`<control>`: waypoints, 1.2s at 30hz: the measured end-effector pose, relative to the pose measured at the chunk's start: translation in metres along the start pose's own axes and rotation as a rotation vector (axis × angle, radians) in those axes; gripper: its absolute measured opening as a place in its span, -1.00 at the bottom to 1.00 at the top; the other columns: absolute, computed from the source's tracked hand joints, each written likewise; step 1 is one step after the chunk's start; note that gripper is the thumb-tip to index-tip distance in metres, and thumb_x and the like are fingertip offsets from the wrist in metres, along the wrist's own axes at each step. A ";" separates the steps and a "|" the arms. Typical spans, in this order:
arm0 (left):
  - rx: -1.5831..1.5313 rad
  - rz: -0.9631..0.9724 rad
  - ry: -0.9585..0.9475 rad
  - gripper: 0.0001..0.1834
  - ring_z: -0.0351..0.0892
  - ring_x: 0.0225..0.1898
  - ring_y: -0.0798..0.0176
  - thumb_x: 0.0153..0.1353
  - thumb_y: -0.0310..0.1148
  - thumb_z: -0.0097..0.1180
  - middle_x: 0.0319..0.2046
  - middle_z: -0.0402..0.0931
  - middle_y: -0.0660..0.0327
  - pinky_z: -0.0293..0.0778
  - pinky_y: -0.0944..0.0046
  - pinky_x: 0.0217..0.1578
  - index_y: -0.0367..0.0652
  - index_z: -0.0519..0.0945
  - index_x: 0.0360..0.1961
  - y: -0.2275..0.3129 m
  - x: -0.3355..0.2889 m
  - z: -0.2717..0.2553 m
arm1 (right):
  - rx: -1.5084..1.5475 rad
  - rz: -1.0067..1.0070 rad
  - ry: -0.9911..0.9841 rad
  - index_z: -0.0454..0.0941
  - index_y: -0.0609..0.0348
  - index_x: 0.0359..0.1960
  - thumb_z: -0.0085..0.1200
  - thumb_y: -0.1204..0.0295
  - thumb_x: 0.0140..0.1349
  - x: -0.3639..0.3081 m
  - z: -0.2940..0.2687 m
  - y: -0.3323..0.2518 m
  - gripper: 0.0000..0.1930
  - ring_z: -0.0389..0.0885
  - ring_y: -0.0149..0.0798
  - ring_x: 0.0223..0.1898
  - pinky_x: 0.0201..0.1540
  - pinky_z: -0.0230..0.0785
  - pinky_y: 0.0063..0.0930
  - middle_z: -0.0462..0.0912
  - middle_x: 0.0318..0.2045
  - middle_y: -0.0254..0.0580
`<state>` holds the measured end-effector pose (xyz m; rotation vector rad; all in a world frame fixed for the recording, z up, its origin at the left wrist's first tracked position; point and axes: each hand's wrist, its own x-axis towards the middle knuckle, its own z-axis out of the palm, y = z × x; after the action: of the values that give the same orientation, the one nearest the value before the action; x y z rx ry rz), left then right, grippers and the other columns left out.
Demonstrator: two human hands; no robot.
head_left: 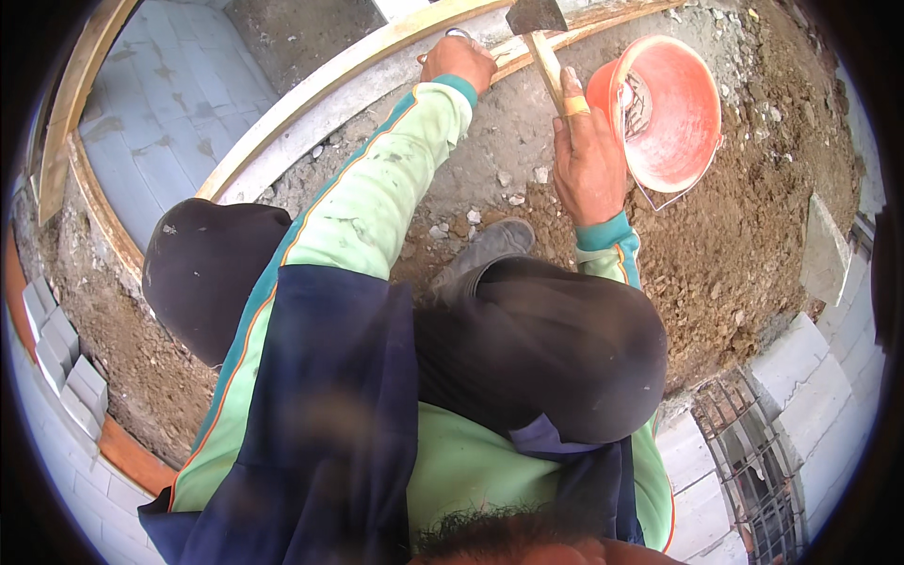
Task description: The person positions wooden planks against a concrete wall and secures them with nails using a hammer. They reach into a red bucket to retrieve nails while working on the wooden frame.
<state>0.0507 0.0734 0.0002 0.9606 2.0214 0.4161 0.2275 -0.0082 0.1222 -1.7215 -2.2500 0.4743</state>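
My right hand (590, 165) is wrapped round the wooden handle (545, 71) of a tool with a broad, flat dark metal head (536, 16), like a hatchet. A yellow band circles one finger. The tool's head is up near the wooden board at the top. My left hand (459, 61) is closed at the edge of the formwork boards (325, 89). A small shiny metal part (458, 33) shows beyond its knuckles, but most of what it grips is hidden. Right of my right hand, an orange bucket (673, 118) lies tipped, with its opening toward me and several thin dark pieces inside.
Loose soil and rubble (734, 273) spread around my crouched legs. A block wall (160, 104) rises beyond the boards. Light blocks (68, 353) are stacked at left. At lower right a rebar cage (753, 461) lies between blocks, and a flat slab (825, 250) leans on the soil.
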 end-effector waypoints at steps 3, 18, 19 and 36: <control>0.010 -0.015 0.016 -0.79 0.73 -0.15 0.10 0.02 -0.21 0.36 -0.26 0.76 0.14 0.50 0.17 0.10 -0.05 0.77 -0.33 -0.002 0.003 0.002 | -0.045 0.015 -0.078 0.32 -0.07 0.45 0.09 0.51 0.33 0.002 0.008 0.006 -0.38 0.62 0.12 -0.26 -0.25 0.47 -0.09 0.59 -0.22 0.04; 0.019 0.068 -0.012 -0.79 0.74 -0.13 -0.05 0.15 -0.15 0.31 -0.26 0.76 0.10 0.58 0.02 -0.02 -0.01 0.78 -0.31 -0.001 -0.009 -0.001 | -0.153 -0.032 -0.136 0.34 -0.12 0.43 0.08 0.51 0.33 0.010 0.014 0.012 -0.39 0.63 0.13 -0.34 -0.32 0.49 -0.03 0.59 -0.30 0.03; 0.037 0.084 0.020 -0.79 0.74 -0.14 -0.06 0.15 -0.15 0.31 -0.27 0.75 0.09 0.58 0.02 -0.01 -0.01 0.78 -0.30 -0.001 -0.009 0.000 | -0.158 -0.028 -0.130 0.34 -0.12 0.43 0.08 0.51 0.33 0.008 0.015 0.015 -0.39 0.63 0.13 -0.34 -0.32 0.49 -0.03 0.59 -0.30 0.03; 0.048 0.101 0.000 -0.78 0.71 -0.11 0.09 0.00 -0.20 0.36 -0.28 0.76 0.15 0.33 0.11 0.29 -0.02 0.78 -0.32 0.001 0.002 0.001 | 0.003 0.054 -0.051 0.32 0.00 0.44 0.06 0.50 0.37 0.004 0.007 0.015 -0.42 0.66 0.13 -0.11 -0.13 0.49 -0.11 0.66 -0.15 0.09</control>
<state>0.0511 0.0755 -0.0012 1.0953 1.9966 0.4237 0.2371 -0.0014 0.1099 -1.7922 -2.2411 0.5384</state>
